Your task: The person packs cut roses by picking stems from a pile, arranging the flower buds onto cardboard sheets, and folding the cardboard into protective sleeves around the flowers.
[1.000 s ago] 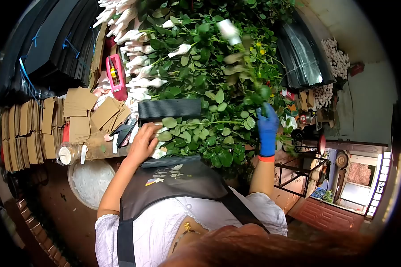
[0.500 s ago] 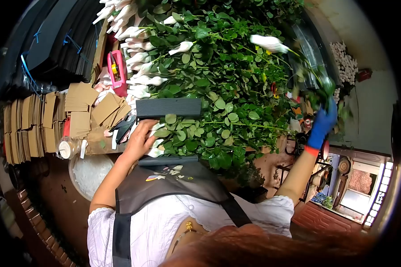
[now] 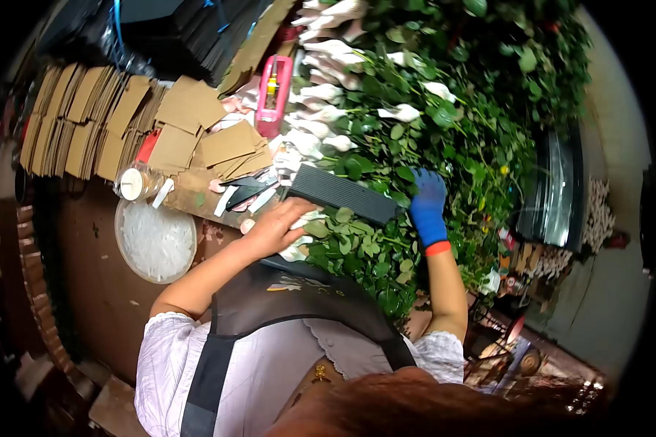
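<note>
My left hand point(image 3: 273, 229) is bare, its fingers bent over white-sleeved flower heads point(image 3: 296, 251) at the end of a leafy bundle point(image 3: 361, 247). That bundle lies between a ridged dark board point(image 3: 342, 194) and another dark edge by my apron. My right hand point(image 3: 428, 207), in a blue glove, is over the leaves just past the board's right end, its fingers stretched out and nothing visible in them. Farther up, a white-sleeved flower point(image 3: 439, 91) lies on the greenery near another sleeved flower point(image 3: 399, 112).
Brown card pieces point(image 3: 233, 146) and black scissors point(image 3: 249, 192) lie at the left, by a pink tool point(image 3: 273, 96). Stacked cards point(image 3: 80, 138) stand farther left. Below are a clear jar point(image 3: 135, 183) and a round tub point(image 3: 157, 240). Dark sheets point(image 3: 559, 189) stand at the right.
The view has turned and shifted. My right hand has come back from the far right to the board, and the sleeved flower it carried is no longer in it. My left hand stays at the flower heads.
</note>
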Tool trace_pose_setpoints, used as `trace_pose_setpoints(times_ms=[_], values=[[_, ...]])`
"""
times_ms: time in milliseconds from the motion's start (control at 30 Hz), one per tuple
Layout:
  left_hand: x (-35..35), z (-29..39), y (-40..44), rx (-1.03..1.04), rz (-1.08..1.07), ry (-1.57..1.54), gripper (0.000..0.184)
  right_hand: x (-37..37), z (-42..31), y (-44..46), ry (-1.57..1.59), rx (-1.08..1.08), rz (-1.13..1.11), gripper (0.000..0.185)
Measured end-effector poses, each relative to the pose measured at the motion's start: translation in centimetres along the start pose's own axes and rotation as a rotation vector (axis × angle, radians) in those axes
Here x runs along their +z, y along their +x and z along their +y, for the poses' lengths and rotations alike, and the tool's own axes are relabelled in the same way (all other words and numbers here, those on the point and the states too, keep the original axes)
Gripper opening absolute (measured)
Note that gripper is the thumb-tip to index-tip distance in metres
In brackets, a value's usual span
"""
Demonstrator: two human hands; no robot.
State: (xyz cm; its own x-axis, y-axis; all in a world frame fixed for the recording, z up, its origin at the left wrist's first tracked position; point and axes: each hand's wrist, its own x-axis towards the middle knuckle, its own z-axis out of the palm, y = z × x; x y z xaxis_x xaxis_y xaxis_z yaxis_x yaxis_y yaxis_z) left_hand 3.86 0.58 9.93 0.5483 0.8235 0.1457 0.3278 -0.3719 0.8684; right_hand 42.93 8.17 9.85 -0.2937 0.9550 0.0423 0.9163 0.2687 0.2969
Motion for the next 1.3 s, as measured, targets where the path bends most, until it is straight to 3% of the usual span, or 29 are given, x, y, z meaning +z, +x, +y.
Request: trace_pose_setpoints(times_ms=[100, 133, 167, 233, 267, 300, 367, 433, 567, 700, 733, 800, 867, 1033, 1100, 1233, 1300], values=[[-0.1, 0.0, -0.3, -0.056, -0.019, -0.029, 0.049, -3.8, 1.1, 1.0, 0.126, 0.004, -0.317, 0.036], [0.1, -0.4, -0.3, -0.035, -0.013, -0.029, 0.049, -3.5, 2.1, 0.2, 0.277, -0.011, -0.119, 0.034], [0.1, -0.7, -0.2, -0.012, -0.006, -0.029, 0.049, -2.6, 3.4, 0.4, 0.470, -0.009, -0.123, 0.032], [0.2, -0.9, -0.3, -0.029, -0.016, -0.057, 0.049, -2.8, 4.2, 0.2, 0.223, 0.022, 0.022, 0.029], [0.2, -1.0, -0.4, -0.025, -0.014, -0.062, 0.049, -3.0, 4.7, 0.1, 0.285, 0.059, 0.123, 0.028], [0.2, -1.1, -0.3, -0.019, -0.014, -0.068, 0.049, -4.1, 4.7, 0.0, 0.269, 0.228, -0.032, 0.028], [0.1, -1.0, -0.3, -0.016, -0.007, -0.070, 0.052, -3.4, 5.7, 0.3, 0.198, 0.051, 0.223, 0.026], [0.0, -0.8, -0.2, -0.002, -0.005, -0.069, 0.053, -7.0, 4.5, 2.0, 0.152, 0.091, 0.133, 0.028], [0.0, -0.5, -0.1, -0.013, 0.001, -0.070, 0.052, -9.4, 4.3, 3.1, 0.148, 0.232, 0.372, 0.038], [-0.4, -0.1, 0.0, -0.006, 0.010, -0.057, 0.050, -8.3, 5.9, 2.7, 0.154, 0.335, 0.064, 0.032], [-0.3, -0.3, -0.1, -0.012, 0.012, -0.050, 0.049, -10.3, 4.7, 2.9, 0.207, 0.373, 0.077, 0.028], [0.3, -0.9, -0.8, -0.106, -0.054, 0.003, 0.048, -13.0, 3.3, 1.7, 0.378, 0.420, -0.102, 0.026], [0.9, -1.5, -1.0, -0.035, 0.015, 0.012, 0.048, -15.6, 1.6, 0.1, 0.457, 0.507, -0.287, 0.024], [0.5, -0.1, -0.2, -0.008, 0.065, -0.025, 0.049, -14.4, 1.7, -4.1, 0.520, 0.450, -0.356, 0.025], [0.5, -0.2, -0.3, -0.011, 0.053, -0.021, 0.047, -11.4, 2.1, -4.6, 0.487, 0.334, -0.412, 0.026], [0.5, -0.1, -0.3, -0.084, 0.001, -0.059, 0.047, -4.1, 1.6, -3.8, 0.507, 0.126, -0.065, 0.037], [0.5, 0.3, -0.2, -0.102, -0.015, -0.055, 0.048, -3.0, 2.5, -1.4, 0.360, 0.054, -0.064, 0.045]])
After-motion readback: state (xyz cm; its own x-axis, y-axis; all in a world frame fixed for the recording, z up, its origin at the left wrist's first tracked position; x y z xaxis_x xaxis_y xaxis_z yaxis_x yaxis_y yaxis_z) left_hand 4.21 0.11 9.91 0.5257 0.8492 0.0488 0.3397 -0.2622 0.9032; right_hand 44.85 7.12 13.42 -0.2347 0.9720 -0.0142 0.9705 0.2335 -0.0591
